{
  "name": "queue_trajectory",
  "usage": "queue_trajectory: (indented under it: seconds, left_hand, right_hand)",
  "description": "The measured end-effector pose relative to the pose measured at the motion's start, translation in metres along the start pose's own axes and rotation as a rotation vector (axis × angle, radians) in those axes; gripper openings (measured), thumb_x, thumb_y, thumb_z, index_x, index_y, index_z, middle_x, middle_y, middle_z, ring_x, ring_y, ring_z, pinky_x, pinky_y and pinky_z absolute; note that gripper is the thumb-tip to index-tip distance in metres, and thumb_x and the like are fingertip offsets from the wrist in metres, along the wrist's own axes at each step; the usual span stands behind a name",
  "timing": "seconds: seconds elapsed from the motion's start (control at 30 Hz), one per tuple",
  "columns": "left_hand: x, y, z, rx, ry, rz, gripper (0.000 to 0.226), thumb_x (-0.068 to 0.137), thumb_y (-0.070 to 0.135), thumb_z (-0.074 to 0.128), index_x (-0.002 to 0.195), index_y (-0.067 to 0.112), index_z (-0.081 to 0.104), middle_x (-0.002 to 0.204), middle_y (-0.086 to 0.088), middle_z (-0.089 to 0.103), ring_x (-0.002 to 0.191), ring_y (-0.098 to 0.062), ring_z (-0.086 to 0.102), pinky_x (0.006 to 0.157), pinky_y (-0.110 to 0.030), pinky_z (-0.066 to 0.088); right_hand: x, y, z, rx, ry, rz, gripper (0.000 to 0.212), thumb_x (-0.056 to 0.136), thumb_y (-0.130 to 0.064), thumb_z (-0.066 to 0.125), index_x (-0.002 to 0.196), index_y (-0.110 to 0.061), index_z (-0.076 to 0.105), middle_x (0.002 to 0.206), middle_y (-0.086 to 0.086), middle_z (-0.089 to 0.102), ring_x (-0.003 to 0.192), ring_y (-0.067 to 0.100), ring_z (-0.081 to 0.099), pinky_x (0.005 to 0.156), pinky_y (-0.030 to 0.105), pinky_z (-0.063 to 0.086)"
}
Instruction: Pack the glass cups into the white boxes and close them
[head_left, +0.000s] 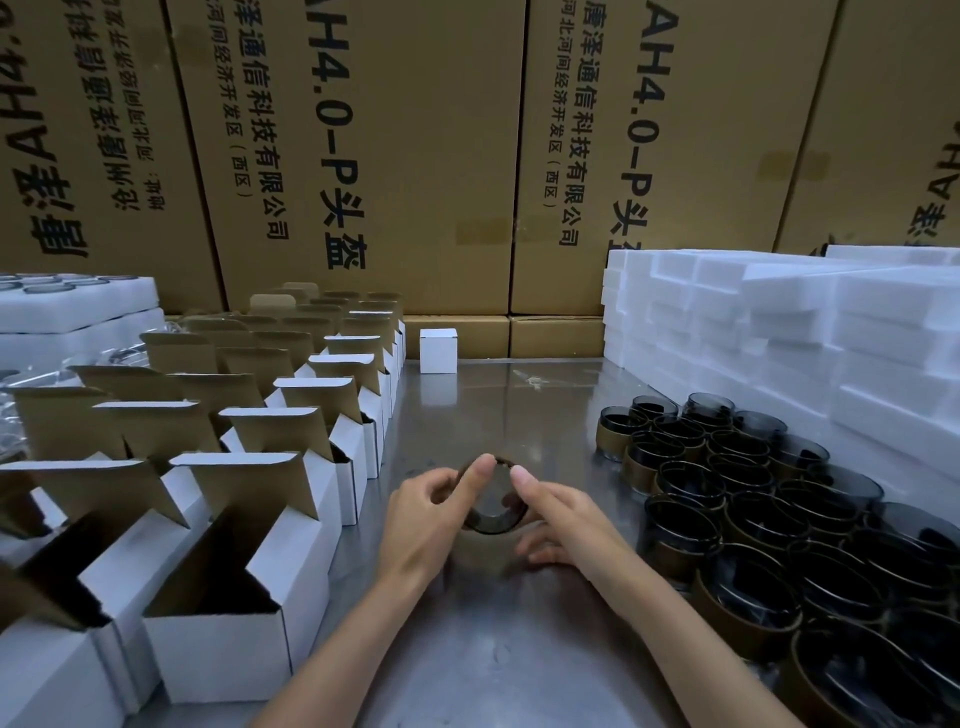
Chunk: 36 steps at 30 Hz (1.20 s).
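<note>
A dark glass cup (492, 519) with a brown paper sleeve is held above the metal table (483, 415), its mouth facing me. My left hand (431, 514) grips its left side, thumb on the rim. On the cup's right side is my right hand (558, 519), forefinger on the rim. Several more sleeved glass cups (753, 509) stand packed together on the right. On the left, rows of white boxes (249, 597) stand with their lids up. One closed white box (438, 350) sits at the far end of the table.
Stacks of white foam trays (779, 332) rise at the back right, and more foam (67, 306) lies at the far left. Large brown cartons (415, 156) form a wall behind the table. A strip of bare metal runs down the middle.
</note>
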<state>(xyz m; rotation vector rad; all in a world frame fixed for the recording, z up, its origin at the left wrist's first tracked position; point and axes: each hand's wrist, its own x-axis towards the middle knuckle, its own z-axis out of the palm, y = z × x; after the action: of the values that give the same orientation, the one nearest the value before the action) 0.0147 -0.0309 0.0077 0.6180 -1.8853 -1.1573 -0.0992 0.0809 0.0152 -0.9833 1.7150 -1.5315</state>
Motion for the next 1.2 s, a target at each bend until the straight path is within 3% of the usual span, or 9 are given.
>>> queue_trajectory:
  seconds: [0.17, 0.3, 0.4, 0.57, 0.67, 0.83, 0.93, 1.07, 1.2]
  left_hand:
    - [-0.001, 0.001, 0.002, -0.105, -0.109, 0.003, 0.064, 0.063, 0.076, 0.049, 0.072, 0.015, 0.068, 0.052, 0.013, 0.055, 0.052, -0.001, 0.052, 0.054, -0.014, 0.037]
    - [0.002, -0.004, 0.0, -0.121, -0.133, 0.059, 0.045, 0.066, 0.066, 0.059, 0.091, 0.03, 0.071, 0.082, 0.01, 0.07, 0.076, -0.006, 0.062, 0.074, -0.026, 0.049]
    - [0.002, -0.006, -0.001, -0.072, -0.163, 0.088, 0.048, 0.065, 0.057, 0.068, 0.11, 0.042, 0.061, 0.1, 0.01, 0.07, 0.093, -0.004, 0.063, 0.084, -0.022, 0.05]
    - [0.002, -0.01, -0.002, 0.038, -0.162, 0.149, 0.062, 0.075, 0.038, 0.077, 0.131, 0.038, 0.051, 0.121, 0.014, 0.061, 0.114, -0.003, 0.055, 0.101, -0.033, 0.045]
    - [0.002, -0.008, 0.0, 0.109, -0.131, 0.231, 0.07, 0.072, 0.042, 0.078, 0.133, 0.043, 0.044, 0.123, 0.021, 0.052, 0.115, 0.0, 0.051, 0.102, -0.022, 0.041]
    - [0.002, -0.006, 0.005, 0.172, -0.05, 0.349, 0.067, 0.07, 0.035, 0.081, 0.127, 0.044, 0.045, 0.117, 0.023, 0.055, 0.108, 0.008, 0.052, 0.091, -0.006, 0.038]
    - [0.002, -0.006, 0.005, 0.053, -0.019, 0.26, 0.058, 0.063, 0.04, 0.083, 0.111, 0.041, 0.051, 0.107, 0.028, 0.062, 0.102, 0.009, 0.058, 0.087, -0.008, 0.042]
    - [-0.001, -0.009, 0.007, -0.002, -0.104, 0.18, 0.067, 0.057, 0.053, 0.079, 0.115, 0.034, 0.049, 0.113, 0.022, 0.063, 0.112, 0.006, 0.056, 0.097, -0.02, 0.044]
    - [-0.002, -0.006, 0.006, 0.188, -0.147, 0.323, 0.075, 0.073, 0.035, 0.077, 0.136, 0.04, 0.039, 0.135, 0.021, 0.049, 0.128, 0.007, 0.041, 0.106, -0.017, 0.034]
  right_hand:
    - [0.004, -0.003, 0.0, -0.004, 0.025, 0.09, 0.075, 0.057, -0.079, 0.046, 0.09, -0.015, 0.069, 0.078, 0.005, 0.075, 0.054, 0.009, 0.063, 0.05, 0.017, 0.047]
    - [0.002, -0.002, -0.006, 0.093, -0.047, 0.086, 0.067, 0.062, -0.071, 0.06, 0.108, -0.023, 0.067, 0.098, -0.002, 0.074, 0.078, 0.012, 0.071, 0.064, 0.022, 0.051]
    - [0.0, -0.003, -0.014, 0.275, -0.172, 0.083, 0.045, 0.078, -0.041, 0.061, 0.122, -0.032, 0.059, 0.113, -0.003, 0.07, 0.096, 0.015, 0.069, 0.077, 0.028, 0.048]
    - [0.0, -0.001, -0.017, 0.46, -0.25, 0.051, 0.052, 0.079, -0.02, 0.052, 0.13, -0.029, 0.052, 0.114, 0.004, 0.067, 0.091, 0.017, 0.065, 0.078, 0.026, 0.045]
    - [0.001, 0.002, -0.016, 0.487, -0.233, 0.021, 0.06, 0.076, -0.015, 0.06, 0.134, -0.025, 0.049, 0.113, 0.006, 0.068, 0.092, 0.02, 0.067, 0.074, 0.024, 0.05]
    - [0.002, 0.007, -0.009, 0.418, -0.16, -0.049, 0.068, 0.07, -0.016, 0.07, 0.131, -0.036, 0.048, 0.117, 0.007, 0.068, 0.101, 0.02, 0.067, 0.083, 0.029, 0.05]
    - [0.002, 0.007, -0.009, 0.435, -0.183, -0.085, 0.068, 0.071, -0.012, 0.072, 0.129, -0.038, 0.05, 0.124, 0.002, 0.064, 0.103, 0.021, 0.066, 0.079, 0.032, 0.052]
    - [0.0, 0.004, -0.008, 0.394, -0.084, -0.157, 0.062, 0.064, -0.009, 0.077, 0.118, -0.032, 0.058, 0.122, 0.001, 0.064, 0.1, 0.02, 0.068, 0.075, 0.034, 0.055]
    - [-0.001, -0.001, -0.008, -0.066, 0.195, -0.359, 0.066, 0.061, -0.004, 0.086, 0.109, -0.038, 0.058, 0.121, -0.006, 0.057, 0.106, 0.012, 0.06, 0.08, 0.013, 0.048]
